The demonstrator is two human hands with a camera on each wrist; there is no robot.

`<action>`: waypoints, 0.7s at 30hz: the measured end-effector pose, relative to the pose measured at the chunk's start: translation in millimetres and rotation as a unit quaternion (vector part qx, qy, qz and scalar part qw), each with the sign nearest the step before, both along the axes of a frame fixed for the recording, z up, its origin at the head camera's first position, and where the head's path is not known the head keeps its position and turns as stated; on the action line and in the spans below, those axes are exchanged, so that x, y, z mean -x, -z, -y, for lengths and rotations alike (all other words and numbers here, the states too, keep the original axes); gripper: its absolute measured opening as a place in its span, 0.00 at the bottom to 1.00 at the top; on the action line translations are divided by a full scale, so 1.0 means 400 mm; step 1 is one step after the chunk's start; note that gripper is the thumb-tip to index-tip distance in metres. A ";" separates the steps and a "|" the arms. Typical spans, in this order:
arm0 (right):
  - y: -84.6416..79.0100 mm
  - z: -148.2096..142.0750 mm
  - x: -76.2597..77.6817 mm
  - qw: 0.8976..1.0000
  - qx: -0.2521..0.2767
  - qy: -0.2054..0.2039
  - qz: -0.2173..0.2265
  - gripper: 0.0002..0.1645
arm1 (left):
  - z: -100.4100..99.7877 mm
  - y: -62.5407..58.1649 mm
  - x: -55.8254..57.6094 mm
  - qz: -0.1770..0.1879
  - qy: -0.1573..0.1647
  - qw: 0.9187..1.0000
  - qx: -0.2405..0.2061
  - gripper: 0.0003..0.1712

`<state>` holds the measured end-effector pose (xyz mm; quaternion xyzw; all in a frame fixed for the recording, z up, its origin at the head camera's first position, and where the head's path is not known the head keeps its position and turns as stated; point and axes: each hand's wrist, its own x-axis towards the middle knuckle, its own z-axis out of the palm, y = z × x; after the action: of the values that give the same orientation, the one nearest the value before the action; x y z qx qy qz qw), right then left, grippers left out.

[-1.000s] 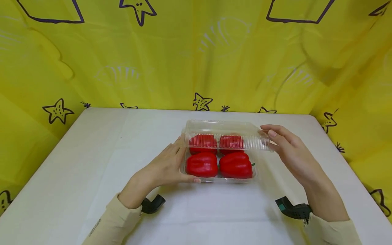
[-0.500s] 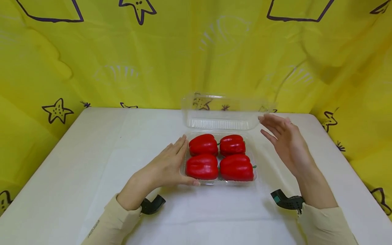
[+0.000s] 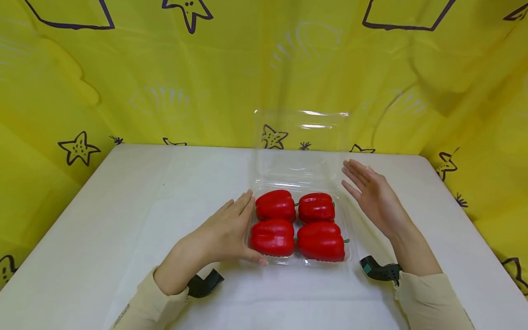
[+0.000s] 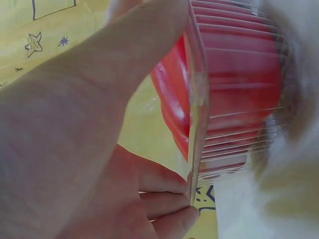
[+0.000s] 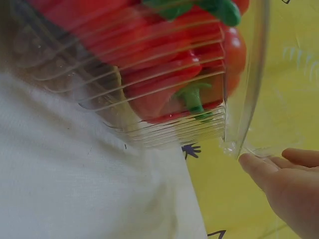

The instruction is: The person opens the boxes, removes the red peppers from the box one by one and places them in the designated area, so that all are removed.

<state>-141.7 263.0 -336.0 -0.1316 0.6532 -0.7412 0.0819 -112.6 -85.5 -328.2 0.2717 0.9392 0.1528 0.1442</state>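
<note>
A clear plastic clamshell container [image 3: 305, 262] sits on the white table with its lid [image 3: 315, 126] raised at the back. Several red bell peppers [image 3: 321, 241] lie inside, some showing green stems. My left hand [image 3: 220, 233] rests against the container's left side, fingers extended along it and thumb at the front edge. In the left wrist view, its fingertips [image 4: 184, 214] touch the rim. My right hand [image 3: 379, 201] hovers by the back right corner, fingers extended, holding nothing. The right wrist view shows that hand [image 5: 294, 184] near the rim; whether it touches is unclear.
The white table [image 3: 123, 220] extends around the container on both sides and in front. Behind it hangs a yellow curtain [image 3: 222, 68] with star and fish drawings, which also runs along the sides. Dark wrist devices [image 3: 379, 269] sit under both wrists.
The lid has swung up and back from over the peppers. My right hand has let go of it and moved slightly left. My left hand stays at the container's side.
</note>
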 end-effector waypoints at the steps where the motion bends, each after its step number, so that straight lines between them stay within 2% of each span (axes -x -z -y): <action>1: 0.000 0.002 0.001 1.000 -0.002 -0.001 0.008 0.38 | -0.001 -0.001 -0.002 0.001 0.000 1.000 0.001 0.75; 7: 0.000 0.010 0.005 0.999 -0.012 -0.004 0.046 0.45 | -0.005 -0.003 -0.011 -0.003 0.001 1.000 0.004 0.75; 21: 0.000 0.001 0.005 0.995 -0.045 -0.005 0.085 0.46 | -0.012 -0.010 -0.025 -0.001 0.000 1.000 0.020 0.75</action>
<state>-143.7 262.7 -336.1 -0.0675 0.6757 -0.7191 0.1472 -102.7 -80.8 -324.1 0.2694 0.9420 0.1340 0.1486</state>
